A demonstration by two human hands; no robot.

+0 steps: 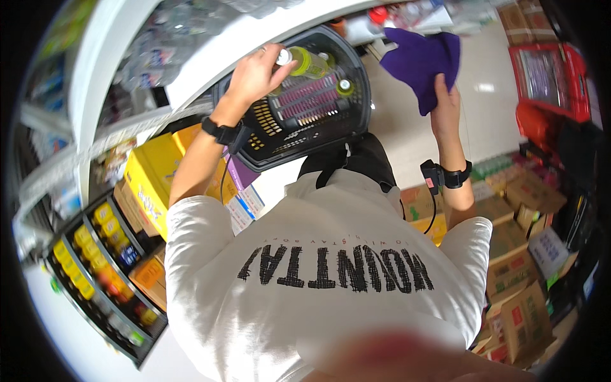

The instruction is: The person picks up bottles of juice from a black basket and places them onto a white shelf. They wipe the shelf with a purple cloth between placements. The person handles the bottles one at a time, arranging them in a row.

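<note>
At the upper left, my left hand point(254, 73) is closed at the white-capped end of a yellow-green bottle point(309, 62). Its thumb and fingers curl about the cap. The bottle lies tilted over a black plastic basket point(267, 156) with slotted holes. Inside that basket stands another bottle point(344, 88) with a white cap, and part of one more shows beside it. Off to the right, my right hand point(445, 105) grips a purple cloth point(425, 60) by its lower edge, and the cloth spreads out above the fingers.
White shelving point(191, 70) with clear-wrapped goods runs along the upper left. Yellow cartons point(147, 181) stand below it, near a black rack point(102, 261) of small packs. Cardboard boxes point(525, 318) pile up at the lower right. A red case point(550, 83) sits at the far right.
</note>
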